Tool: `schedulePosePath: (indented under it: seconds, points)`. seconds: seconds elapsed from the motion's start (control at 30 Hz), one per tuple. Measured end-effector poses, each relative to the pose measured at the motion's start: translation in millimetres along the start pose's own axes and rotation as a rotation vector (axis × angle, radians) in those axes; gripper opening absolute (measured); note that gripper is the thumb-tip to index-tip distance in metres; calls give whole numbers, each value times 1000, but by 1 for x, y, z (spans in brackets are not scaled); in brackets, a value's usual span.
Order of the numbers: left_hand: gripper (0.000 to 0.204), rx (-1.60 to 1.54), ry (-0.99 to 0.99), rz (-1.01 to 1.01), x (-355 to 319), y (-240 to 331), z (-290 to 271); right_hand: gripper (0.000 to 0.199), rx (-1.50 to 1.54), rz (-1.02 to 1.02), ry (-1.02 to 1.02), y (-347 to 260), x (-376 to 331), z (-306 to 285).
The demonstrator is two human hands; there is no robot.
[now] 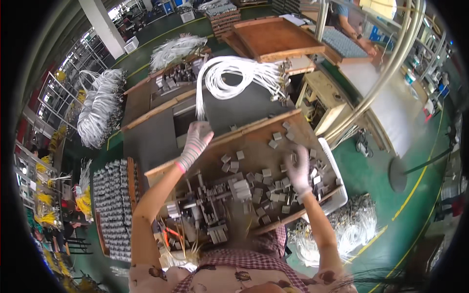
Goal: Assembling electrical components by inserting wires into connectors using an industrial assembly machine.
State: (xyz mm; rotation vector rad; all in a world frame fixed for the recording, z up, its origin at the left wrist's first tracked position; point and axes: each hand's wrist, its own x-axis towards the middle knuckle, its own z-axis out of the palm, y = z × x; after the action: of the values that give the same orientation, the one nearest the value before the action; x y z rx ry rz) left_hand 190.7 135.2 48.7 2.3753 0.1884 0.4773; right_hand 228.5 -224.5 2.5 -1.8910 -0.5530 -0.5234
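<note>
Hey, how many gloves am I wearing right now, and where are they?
2: one on your left hand, near the hanging ends of the white cables, and one on your right hand, blurred, above the scattered metal blocks. Neither is hidden.

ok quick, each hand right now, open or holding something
Left hand: fingers curled near white cables; grip can't be told.
Right hand: blurred over small metal blocks; can't tell.

Up at the top, a wide brown tray (278,36) is spotted, and just to its right a co-worker (344,19) is glimpsed; leftward, a pale pillar (102,27) is seen; rightward, green floor (373,173) is crossed by yellow lines (412,190), a dark disc (397,175) framed against it.
</note>
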Motion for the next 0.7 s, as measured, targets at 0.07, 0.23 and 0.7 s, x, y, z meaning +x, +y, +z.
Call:
schedulePosePath:
  seconds: [0.07, 0.23, 0.7]
  points:
    - [46, -3, 36, 159, 12, 2, 16, 52, -131, -85, -144, 11, 66, 37]
    - [47, -85, -183, 9, -45, 31, 12, 89, -436, 8, -337, 42, 197, 159]
    - [58, -444, 90, -433, -198, -36, -20, 105, -946, 77, -733, 78, 382, 269]
